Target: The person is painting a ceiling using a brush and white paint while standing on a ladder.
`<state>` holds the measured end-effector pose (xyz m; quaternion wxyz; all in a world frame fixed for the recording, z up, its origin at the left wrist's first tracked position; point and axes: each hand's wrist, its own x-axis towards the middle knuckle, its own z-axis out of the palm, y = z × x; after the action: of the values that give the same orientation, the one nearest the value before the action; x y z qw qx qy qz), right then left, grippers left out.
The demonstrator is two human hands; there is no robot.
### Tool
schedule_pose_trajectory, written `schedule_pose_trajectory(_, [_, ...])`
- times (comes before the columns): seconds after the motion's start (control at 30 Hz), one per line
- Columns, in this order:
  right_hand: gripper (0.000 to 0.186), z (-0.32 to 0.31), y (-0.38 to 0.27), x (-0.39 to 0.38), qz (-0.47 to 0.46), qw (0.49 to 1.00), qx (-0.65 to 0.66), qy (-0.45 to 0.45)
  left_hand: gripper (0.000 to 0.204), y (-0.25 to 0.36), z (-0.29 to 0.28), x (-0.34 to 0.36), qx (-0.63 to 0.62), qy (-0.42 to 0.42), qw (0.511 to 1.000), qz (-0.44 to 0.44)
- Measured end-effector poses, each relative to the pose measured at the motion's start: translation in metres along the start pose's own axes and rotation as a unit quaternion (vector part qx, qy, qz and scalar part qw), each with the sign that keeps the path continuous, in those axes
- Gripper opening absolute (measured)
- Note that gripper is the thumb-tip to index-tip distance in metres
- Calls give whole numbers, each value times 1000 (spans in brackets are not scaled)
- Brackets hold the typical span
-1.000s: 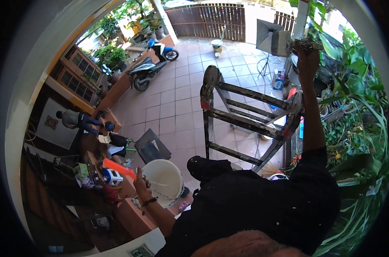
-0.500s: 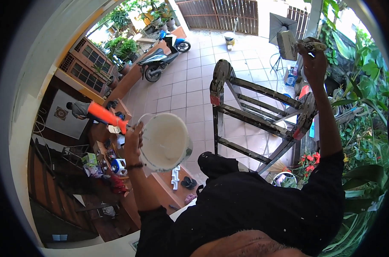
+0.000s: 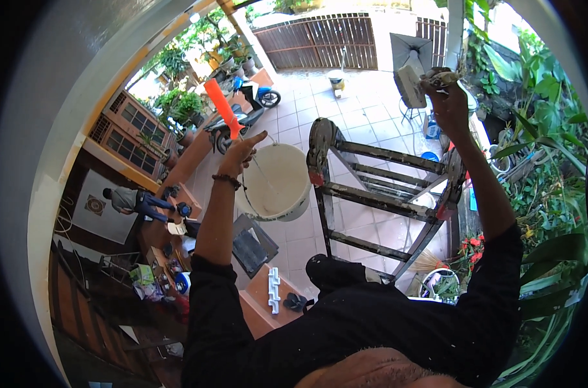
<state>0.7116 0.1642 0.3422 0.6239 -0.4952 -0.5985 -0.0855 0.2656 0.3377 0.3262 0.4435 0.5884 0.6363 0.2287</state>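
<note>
My left hand (image 3: 241,155) is closed on a bucket handle, with a long orange tool (image 3: 219,103) sticking up from the same grip. The white bucket (image 3: 278,181) hangs below and right of it, pale coated inside. High on the right, my right hand (image 3: 446,97) grips a wide, paint-spattered brush (image 3: 409,87) with a pale, blocky head. Below that hand stands a paint-spattered folding ladder (image 3: 378,200), its top rail just right of the bucket.
Another person (image 3: 122,199) bends at the left by cluttered items. A scooter (image 3: 267,97) is parked on the tiled floor (image 3: 300,249). A small pail (image 3: 336,82) stands toward the wooden gate (image 3: 320,45). Steps (image 3: 261,304) lie below, dense plants (image 3: 546,194) along the right.
My left hand has raised the bucket and orange tool and brought them rightward, toward the ladder. My right hand has dropped slightly and shifted left with the brush, after a brief rise.
</note>
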Motion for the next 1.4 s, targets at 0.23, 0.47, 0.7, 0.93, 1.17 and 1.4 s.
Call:
schedule_pose_trajectory(0.23, [15,-9,0,-1,-22,1000,-9,-7,40,86,56,83,91,14,991,95])
schedule_pose_trajectory(0.47, [18,-11,2,-5,-32,999,-19,21,50,173,125,169,187,113,946,241])
schedule_pose_trajectory(0.7, [20,-14,-1,0,-32,996,-79,5,45,212,210,206,90,161,955,232])
schedule_pose_trajectory(0.93, [20,-7,3,1,-22,996,-82,-14,40,184,246,192,-8,113,975,193])
schedule_pose_trajectory(1.17, [22,-4,-10,-1,11,995,-90,-46,36,189,249,166,16,-5,974,227])
schedule_pose_trajectory(1.4, [24,-5,3,-3,61,997,-43,4,29,175,256,156,-38,-75,972,219])
